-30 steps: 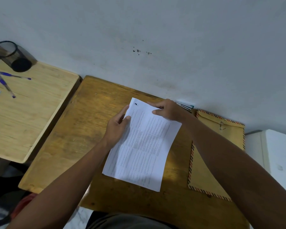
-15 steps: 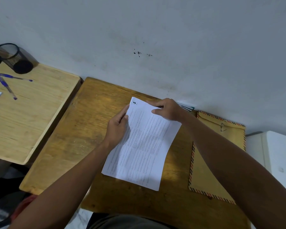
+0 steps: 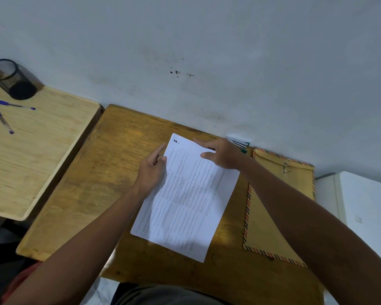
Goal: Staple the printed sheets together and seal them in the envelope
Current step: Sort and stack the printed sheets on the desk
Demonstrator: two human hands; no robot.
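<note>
left hand (image 3: 152, 172) and right hand (image 3: 223, 155) flat on printed sheets (image 3: 187, 199)

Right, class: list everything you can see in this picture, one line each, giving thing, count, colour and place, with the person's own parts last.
printed sheets: one stack, white, middle of the darker desk
envelope: one, brown with striped border, right of the sheets
darker desk: one, brown, centre
lighter desk: one, pale wood, left
pens: two, blue, lighter desk
pen holder: one, black mesh, lighter desk's far corner
wall: grey-white, behind
left hand: on the sheets' left edge
right hand: flat on the sheets' top
</note>
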